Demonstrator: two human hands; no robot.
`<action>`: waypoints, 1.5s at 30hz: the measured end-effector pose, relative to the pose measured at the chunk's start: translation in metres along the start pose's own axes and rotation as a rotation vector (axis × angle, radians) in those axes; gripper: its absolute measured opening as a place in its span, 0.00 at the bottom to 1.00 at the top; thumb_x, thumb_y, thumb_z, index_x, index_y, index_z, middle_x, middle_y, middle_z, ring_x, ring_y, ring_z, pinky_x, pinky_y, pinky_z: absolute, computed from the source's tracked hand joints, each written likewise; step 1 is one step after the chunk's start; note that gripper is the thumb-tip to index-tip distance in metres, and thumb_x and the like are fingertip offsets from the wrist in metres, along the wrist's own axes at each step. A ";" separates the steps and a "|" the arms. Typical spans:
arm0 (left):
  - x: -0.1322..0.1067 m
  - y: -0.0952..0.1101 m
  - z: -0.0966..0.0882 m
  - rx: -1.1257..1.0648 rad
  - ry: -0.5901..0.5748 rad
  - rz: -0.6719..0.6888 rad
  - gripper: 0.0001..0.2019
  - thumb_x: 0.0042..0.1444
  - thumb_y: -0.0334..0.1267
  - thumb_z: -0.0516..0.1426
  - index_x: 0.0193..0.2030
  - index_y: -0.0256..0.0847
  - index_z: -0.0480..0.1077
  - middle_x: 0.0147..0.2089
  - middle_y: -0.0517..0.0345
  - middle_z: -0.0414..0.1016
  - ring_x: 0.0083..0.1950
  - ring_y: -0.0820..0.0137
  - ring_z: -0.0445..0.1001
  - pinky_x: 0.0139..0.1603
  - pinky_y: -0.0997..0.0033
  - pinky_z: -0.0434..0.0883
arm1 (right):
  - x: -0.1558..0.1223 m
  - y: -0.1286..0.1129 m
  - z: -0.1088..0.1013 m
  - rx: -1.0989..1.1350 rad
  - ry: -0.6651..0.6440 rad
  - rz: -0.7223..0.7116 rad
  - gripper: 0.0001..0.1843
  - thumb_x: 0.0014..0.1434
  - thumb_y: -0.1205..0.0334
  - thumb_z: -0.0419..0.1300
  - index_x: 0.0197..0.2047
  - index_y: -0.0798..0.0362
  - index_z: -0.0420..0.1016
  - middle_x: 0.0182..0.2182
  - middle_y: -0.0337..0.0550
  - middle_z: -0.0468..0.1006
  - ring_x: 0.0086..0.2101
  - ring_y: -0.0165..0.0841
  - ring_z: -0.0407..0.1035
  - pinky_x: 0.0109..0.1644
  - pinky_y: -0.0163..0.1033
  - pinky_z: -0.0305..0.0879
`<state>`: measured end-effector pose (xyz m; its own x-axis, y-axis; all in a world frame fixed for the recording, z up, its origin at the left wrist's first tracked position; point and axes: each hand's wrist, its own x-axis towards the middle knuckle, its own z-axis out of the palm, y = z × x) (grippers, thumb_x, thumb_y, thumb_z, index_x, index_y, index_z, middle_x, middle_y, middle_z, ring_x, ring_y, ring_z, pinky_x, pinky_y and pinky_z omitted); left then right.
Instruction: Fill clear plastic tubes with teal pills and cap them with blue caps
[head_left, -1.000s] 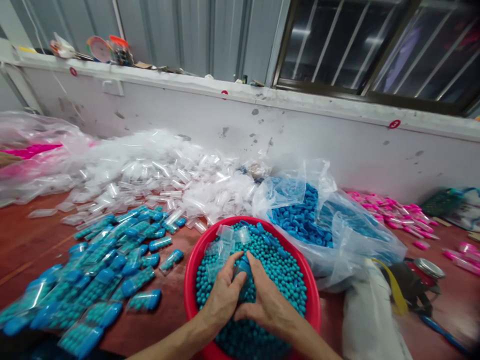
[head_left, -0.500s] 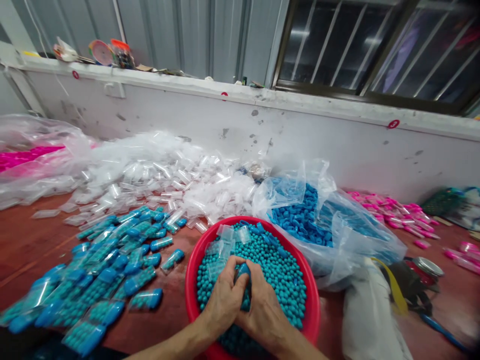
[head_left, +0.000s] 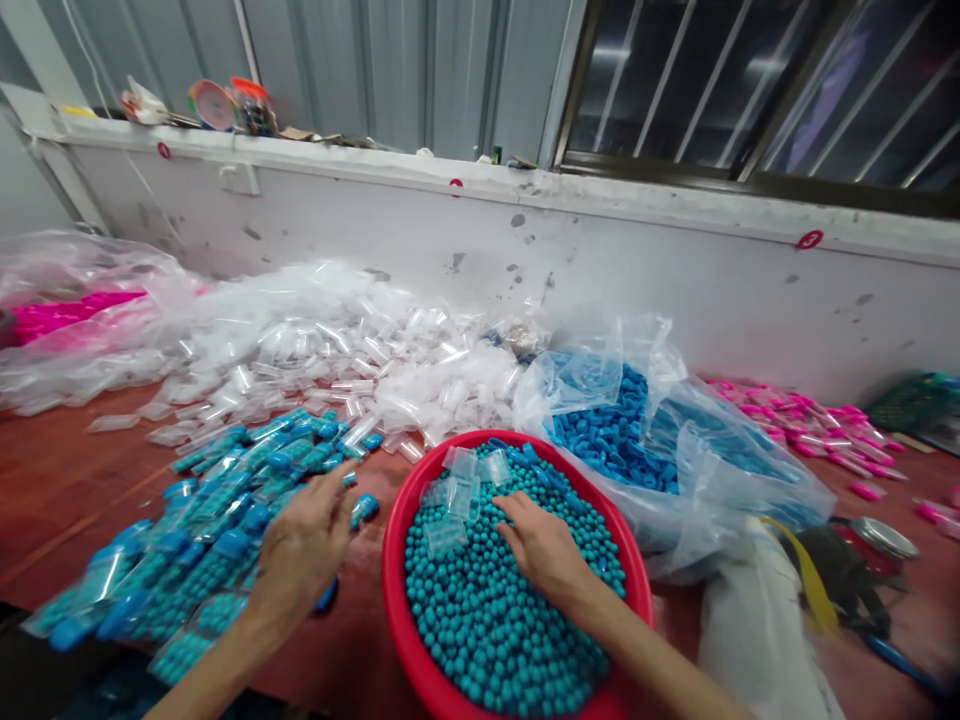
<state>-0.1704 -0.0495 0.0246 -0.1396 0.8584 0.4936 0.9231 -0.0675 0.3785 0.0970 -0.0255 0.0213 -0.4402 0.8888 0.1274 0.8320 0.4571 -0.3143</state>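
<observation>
My left hand (head_left: 309,530) hovers palm down over the left pile of clear tubes with blue caps (head_left: 225,540), filled with teal beads. Its fingers reach forward with the thumb apart, somewhat blurred, and the palm side is hidden. Over the red basin (head_left: 396,590) is my right hand (head_left: 541,545), fingers slightly bent and apart, with nothing seen in them. Round teal beads (head_left: 510,640) fill the basin. Several clear empty tubes (head_left: 459,495) lie on the beads, left of my right fingertips. Some blue caps (head_left: 551,480) rest near the basin's far rim.
A heap of clear tubes (head_left: 337,340) spreads along the wall. Behind the basin sits a plastic bag of blue caps (head_left: 622,430). Pink pieces (head_left: 810,420) lie at the right, near a white bag (head_left: 757,630) and a lidded jar (head_left: 881,545).
My hands were together over the basin around a blue-capped tube. They have separated: the left moved left over the filled tubes, the right stayed over the beads. The view shifted slightly.
</observation>
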 end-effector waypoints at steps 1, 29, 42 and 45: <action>-0.003 0.009 0.005 -0.044 -0.024 0.064 0.16 0.57 0.42 0.44 0.45 0.40 0.67 0.42 0.51 0.72 0.43 0.62 0.69 0.45 0.63 0.65 | 0.004 -0.008 0.002 -0.063 -0.004 -0.055 0.15 0.58 0.67 0.50 0.50 0.51 0.64 0.42 0.45 0.71 0.38 0.34 0.69 0.39 0.34 0.65; -0.011 0.110 0.079 -0.434 -0.863 -0.066 0.11 0.35 0.29 0.54 0.14 0.42 0.53 0.19 0.59 0.60 0.34 0.58 0.67 0.39 0.61 0.60 | -0.021 0.037 -0.004 -0.248 -0.213 0.309 0.14 0.55 0.75 0.44 0.39 0.60 0.68 0.37 0.58 0.72 0.33 0.41 0.71 0.33 0.41 0.62; -0.006 0.122 0.099 -0.909 -1.177 -0.458 0.07 0.39 0.37 0.53 0.28 0.41 0.63 0.20 0.66 0.57 0.22 0.73 0.58 0.20 0.75 0.57 | -0.006 0.038 -0.015 -0.227 -0.072 0.244 0.13 0.59 0.67 0.46 0.43 0.53 0.69 0.37 0.45 0.74 0.38 0.33 0.69 0.40 0.34 0.61; -0.004 0.119 0.097 -1.029 -1.234 -0.532 0.13 0.36 0.41 0.56 0.32 0.40 0.65 0.23 0.65 0.60 0.24 0.74 0.60 0.21 0.76 0.58 | 0.010 0.046 -0.018 -0.357 -0.007 0.383 0.16 0.59 0.74 0.43 0.43 0.59 0.68 0.38 0.54 0.73 0.37 0.37 0.70 0.37 0.37 0.62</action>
<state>-0.0255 -0.0118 -0.0085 0.4656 0.7163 -0.5197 0.2011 0.4863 0.8503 0.1371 0.0048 0.0253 -0.0829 0.9948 0.0597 0.9966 0.0829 0.0037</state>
